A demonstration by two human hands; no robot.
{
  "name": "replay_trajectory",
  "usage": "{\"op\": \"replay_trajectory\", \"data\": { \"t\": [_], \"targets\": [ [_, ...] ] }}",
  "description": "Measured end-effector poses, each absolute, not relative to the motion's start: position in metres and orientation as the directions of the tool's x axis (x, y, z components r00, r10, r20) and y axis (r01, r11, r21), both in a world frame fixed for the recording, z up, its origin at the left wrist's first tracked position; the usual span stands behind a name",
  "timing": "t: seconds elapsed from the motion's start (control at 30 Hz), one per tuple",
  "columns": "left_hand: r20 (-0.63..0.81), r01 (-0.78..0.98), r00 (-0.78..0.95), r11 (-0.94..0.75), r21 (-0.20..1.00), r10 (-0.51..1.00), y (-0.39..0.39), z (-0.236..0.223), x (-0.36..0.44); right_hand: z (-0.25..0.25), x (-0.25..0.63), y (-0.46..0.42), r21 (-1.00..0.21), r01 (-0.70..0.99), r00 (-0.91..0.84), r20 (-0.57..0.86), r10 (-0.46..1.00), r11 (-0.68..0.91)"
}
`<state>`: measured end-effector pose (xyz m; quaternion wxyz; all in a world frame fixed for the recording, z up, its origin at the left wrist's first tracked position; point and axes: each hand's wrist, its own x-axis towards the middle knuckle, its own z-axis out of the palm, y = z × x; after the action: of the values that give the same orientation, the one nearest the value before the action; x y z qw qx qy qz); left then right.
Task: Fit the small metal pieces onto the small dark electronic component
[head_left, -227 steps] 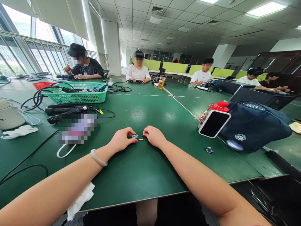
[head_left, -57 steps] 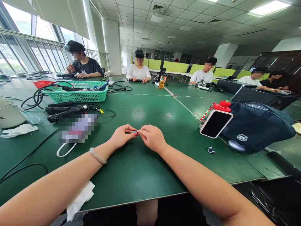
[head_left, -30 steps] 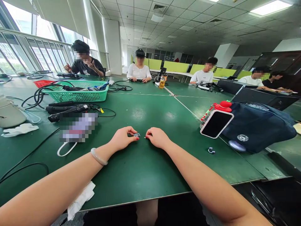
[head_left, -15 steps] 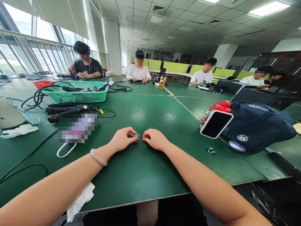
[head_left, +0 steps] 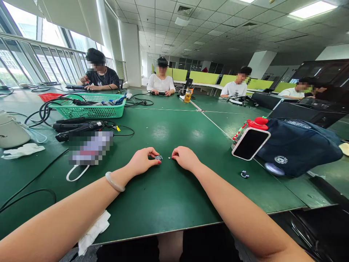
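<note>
A small strip (head_left: 170,158) juts from the right hand (head_left: 187,159) toward the patterned block (head_left: 158,158) in the left hand (head_left: 141,161), with a narrow gap between.
From where I stand, the left thumb and fingers are clamped on the block, its patterned end poking out to the right; the right fingertips are pinched together on the strip's right end, though it's so tiny I can't swear to its shape. The strip seems to lie side to side, roughly level with the block, both low over the green table (head_left: 191,203). Further off to the left, a green basket (head_left: 94,112) holds dark cords (head_left: 81,103) and something blue (head_left: 112,103); beyond, a cup (head_left: 187,96) has amber drink in it.
</note>
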<state>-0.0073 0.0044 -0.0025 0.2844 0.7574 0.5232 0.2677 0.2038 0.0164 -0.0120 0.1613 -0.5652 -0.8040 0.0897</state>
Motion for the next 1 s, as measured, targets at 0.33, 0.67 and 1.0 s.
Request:
{"op": "replay_trajectory", "data": {
  "t": [0.33, 0.67, 1.0],
  "targets": [
    [0.109, 0.656, 0.356, -0.331, 0.678, 0.928, 0.002, -0.002, -0.006, -0.002, 0.187, 0.002, -0.342, 0.815, -0.353, 0.344, 0.870, 0.467],
    [0.125, 0.648, 0.377, -0.358, 0.672, 0.918, 0.002, -0.001, -0.004, -0.004, 0.172, -0.007, -0.286, 0.758, -0.474, 0.375, 0.797, 0.586],
    [0.143, 0.625, 0.366, -0.357, 0.694, 0.919, 0.001, -0.001, -0.004, -0.004, 0.172, -0.006, -0.213, 0.761, -0.494, 0.423, 0.760, 0.613]
  ]
}}
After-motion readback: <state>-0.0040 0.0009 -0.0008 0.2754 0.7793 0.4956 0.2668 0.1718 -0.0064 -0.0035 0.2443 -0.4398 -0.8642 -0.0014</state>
